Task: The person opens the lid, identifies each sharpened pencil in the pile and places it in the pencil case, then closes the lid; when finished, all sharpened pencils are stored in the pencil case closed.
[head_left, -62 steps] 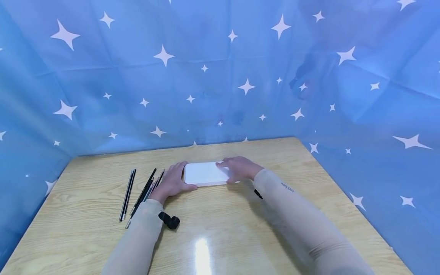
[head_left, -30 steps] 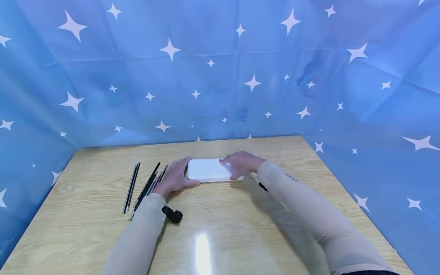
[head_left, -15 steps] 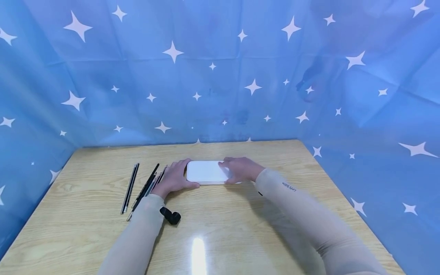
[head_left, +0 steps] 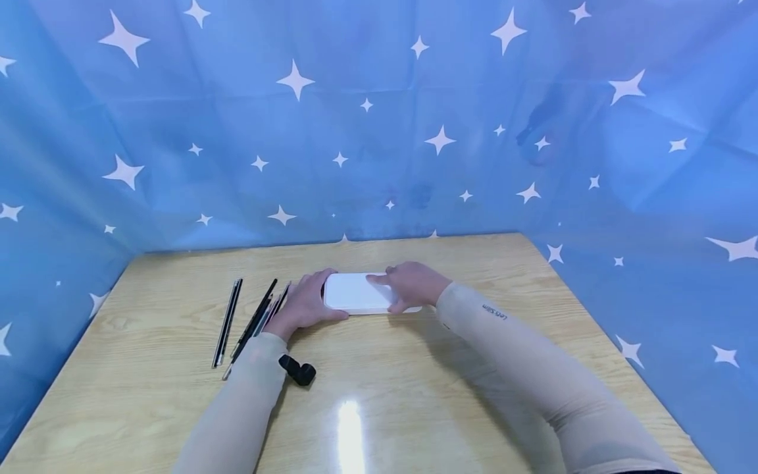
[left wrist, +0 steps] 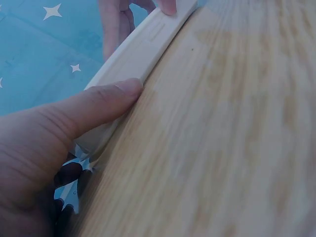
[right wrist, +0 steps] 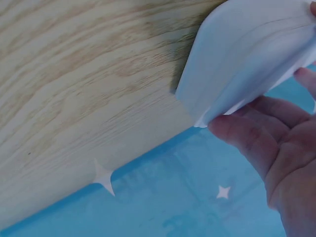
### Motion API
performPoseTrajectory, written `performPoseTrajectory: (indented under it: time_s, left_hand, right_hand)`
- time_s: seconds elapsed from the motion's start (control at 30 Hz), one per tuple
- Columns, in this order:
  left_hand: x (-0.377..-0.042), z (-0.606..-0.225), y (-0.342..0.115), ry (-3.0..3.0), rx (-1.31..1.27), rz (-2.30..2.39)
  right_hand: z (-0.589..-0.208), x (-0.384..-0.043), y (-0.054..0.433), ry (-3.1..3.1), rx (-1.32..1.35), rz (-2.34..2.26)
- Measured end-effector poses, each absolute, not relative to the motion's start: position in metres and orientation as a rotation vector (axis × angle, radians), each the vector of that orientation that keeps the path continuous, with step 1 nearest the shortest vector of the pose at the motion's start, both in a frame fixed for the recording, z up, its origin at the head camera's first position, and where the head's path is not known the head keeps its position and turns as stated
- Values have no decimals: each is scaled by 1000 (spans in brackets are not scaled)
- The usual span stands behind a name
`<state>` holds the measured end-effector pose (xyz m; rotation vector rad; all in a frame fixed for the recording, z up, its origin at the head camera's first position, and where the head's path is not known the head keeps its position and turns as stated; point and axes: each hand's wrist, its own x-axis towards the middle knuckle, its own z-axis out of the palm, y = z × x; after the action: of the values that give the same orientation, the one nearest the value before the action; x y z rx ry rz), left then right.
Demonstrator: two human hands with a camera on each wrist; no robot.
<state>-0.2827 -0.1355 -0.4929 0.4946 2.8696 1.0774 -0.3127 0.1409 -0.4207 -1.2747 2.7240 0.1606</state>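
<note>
A flat white box [head_left: 349,293] with rounded corners lies on the wooden table. My left hand [head_left: 304,304] grips its left end, the thumb along the front side and the fingers round the end. In the left wrist view that thumb presses against the ridged side of the white box [left wrist: 143,47]. The right end of the box is in my right hand [head_left: 414,286], with the thumb at the front side and the index finger pointing across the top. The right wrist view shows the box's rounded end [right wrist: 247,54] between the thumb and fingers. The box's inside is hidden.
Several thin dark pencils [head_left: 254,322] lie left of my left hand, partly covered by the hand and sleeve. Further left is another small group of dark pencils [head_left: 227,322]. A blue star-patterned curtain [head_left: 379,131] hangs behind the table [head_left: 379,382].
Both hands stay on the white box. My right index finger now reaches further left across its top. The head view has shifted slightly; the pencils have not moved.
</note>
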Motion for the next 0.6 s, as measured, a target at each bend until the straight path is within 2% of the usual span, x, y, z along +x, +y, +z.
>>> performPoseTrajectory:
  time_s: [0.6]
  left_hand:
    - [-282,-491,-136,2874,500,1025]
  right_hand:
    - [-412,-319,137,2634,-1279,107]
